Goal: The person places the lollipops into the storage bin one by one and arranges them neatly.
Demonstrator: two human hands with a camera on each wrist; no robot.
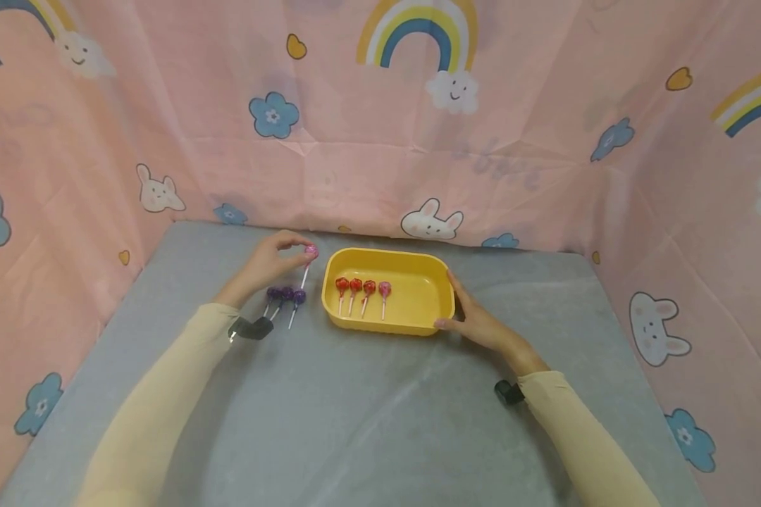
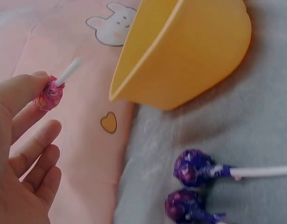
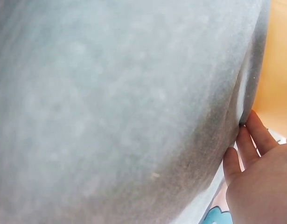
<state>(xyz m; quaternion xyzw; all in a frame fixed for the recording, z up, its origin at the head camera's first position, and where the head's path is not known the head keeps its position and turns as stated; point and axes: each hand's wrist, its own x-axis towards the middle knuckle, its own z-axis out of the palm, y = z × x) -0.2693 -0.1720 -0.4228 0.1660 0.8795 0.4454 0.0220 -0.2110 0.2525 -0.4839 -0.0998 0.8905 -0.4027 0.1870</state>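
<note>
My left hand [image 1: 273, 257] pinches a pink-wrapped lollipop [image 1: 311, 251] by its round head between thumb and index finger. In the left wrist view its white stick [image 2: 68, 71] points up toward the yellow tray, and the other fingers are loosely bent. On the table below that hand lie several purple lollipops [image 1: 299, 297], side by side. The yellow tray [image 1: 390, 328] contains three red lollipops [image 1: 356, 284] and one pink lollipop [image 1: 385, 289] in a row. My right hand [image 1: 482, 325] touches the tray's right end with fairly straight fingers, the thumb near its front corner.
A grey cloth covers the table [image 1: 380, 415]. Pink printed curtain [image 1: 330, 169] hangs along the back and both sides. Dark wrist cameras are strapped at both sleeves.
</note>
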